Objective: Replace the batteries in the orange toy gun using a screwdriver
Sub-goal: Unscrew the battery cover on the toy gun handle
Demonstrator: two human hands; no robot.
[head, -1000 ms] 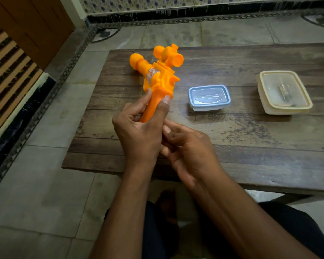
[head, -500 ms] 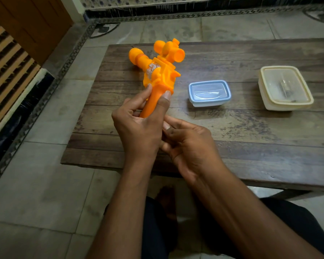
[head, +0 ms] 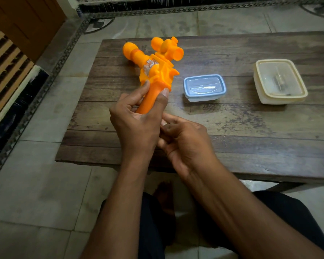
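A low wooden table [head: 232, 128] of dark, worn planks, scuffed and blotched pale in places, stands on a floor [head: 26, 193] of large grey stone tiles. Along the far and left edges of the floor runs a dark patterned border strip [head: 51, 68], and beyond it on the left are a brown wooden panel [head: 26, 21] and slatted wood. The person sits at the near edge of the table, with dark trousers [head: 297, 221] and a bare foot [head: 165, 197] showing below the forearms. The orange toy gun [head: 157, 71] is held up over the left part of the table, its handle pointing down toward the person and its barrel and round scope angled away; a small clear, faceted piece sits on its body. The left hand [head: 137, 126] grips the handle, with the thumb and a fingertip pressed on either side near the top of the grip. The right hand [head: 183, 139] is just beside it, touching the left hand at the base of the handle, fingers curled together; whether they pinch anything cannot be told. On the table to the right lies a small clear box with a blue lid [head: 204, 86], and well to its right a cream box [head: 280, 81] with a clear lid and dim contents that cannot be made out. No readable writing or brand shows on anything.
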